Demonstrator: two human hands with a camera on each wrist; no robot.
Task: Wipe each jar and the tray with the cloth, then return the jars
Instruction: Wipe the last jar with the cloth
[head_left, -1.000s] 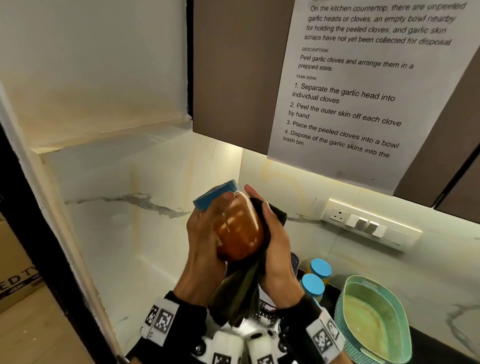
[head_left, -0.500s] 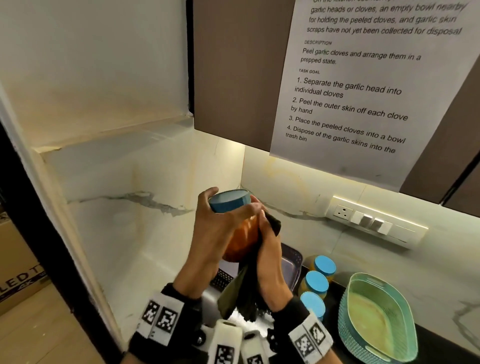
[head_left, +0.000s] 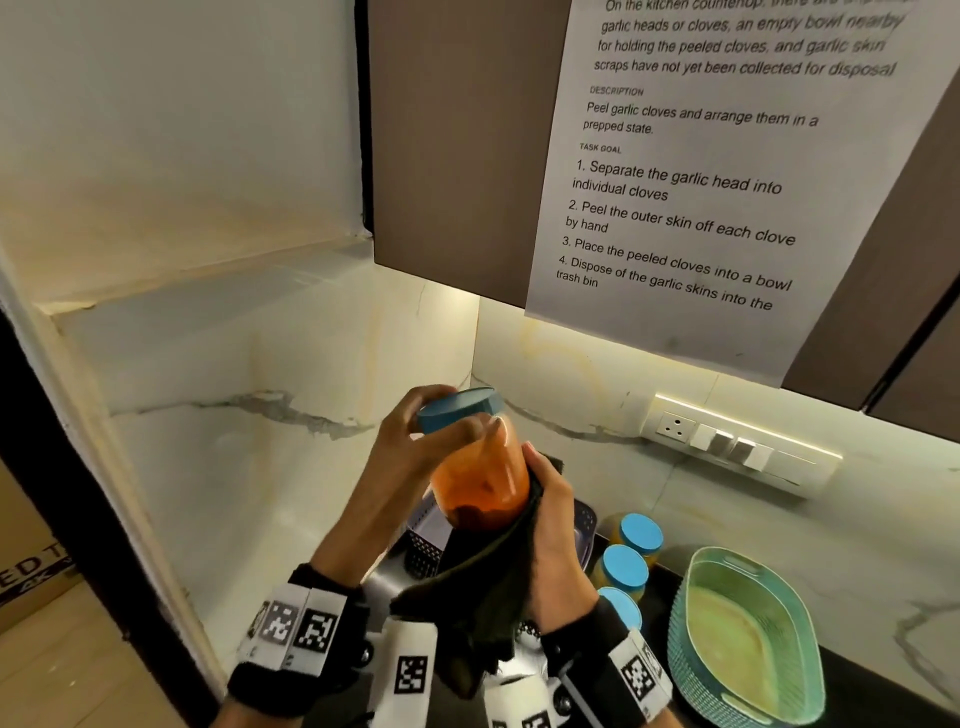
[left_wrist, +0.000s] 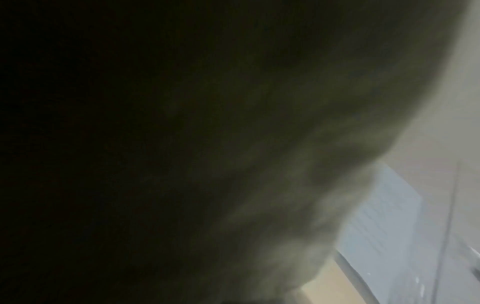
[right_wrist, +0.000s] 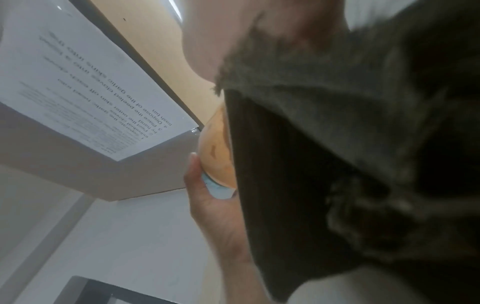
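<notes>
A jar (head_left: 480, 478) with orange-red contents and a blue lid (head_left: 460, 408) is held up in front of the wall. My left hand (head_left: 415, 447) grips it at the lid and neck. My right hand (head_left: 550, 530) presses a dark olive cloth (head_left: 483, 587) against the jar's right side and bottom, the cloth hanging down. The right wrist view shows the cloth (right_wrist: 337, 164) over the jar (right_wrist: 215, 148). Dark cloth (left_wrist: 207, 144) fills the left wrist view. A purple perforated tray (head_left: 426, 540) sits below the jar, partly hidden.
Three blue-lidded jars (head_left: 621, 566) stand in a row right of the tray on the dark counter. A teal oval basket (head_left: 691, 644) lies further right. A switch panel (head_left: 727, 447) is on the marble wall, and a paper sheet (head_left: 701, 182) hangs on the cabinet.
The jar has been turned from tilted left to nearly upright. My left hand shifted up to the lid, and my right hand with the cloth slid down to the jar's lower side.
</notes>
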